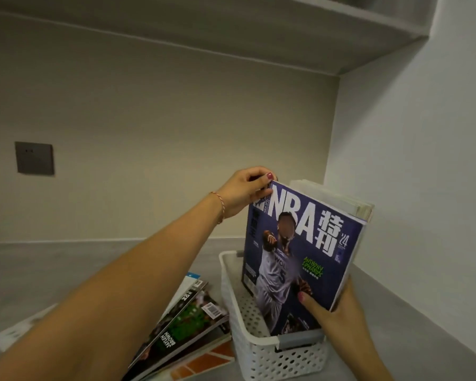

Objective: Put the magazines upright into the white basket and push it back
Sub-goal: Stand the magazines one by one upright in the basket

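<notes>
Both hands' grip holds magazine (300,251) upright in basket (259,350).

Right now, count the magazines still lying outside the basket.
3, maybe more: a fanned stack lies flat on the counter left of the basket, partly hidden by the left arm. Green-covered one on top, white one behind, orange one beneath.

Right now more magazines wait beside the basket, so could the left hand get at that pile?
Probably yes, once it lets go: the left hand pinches the NBA magazine, and the pile lies uncovered under that forearm.
</notes>
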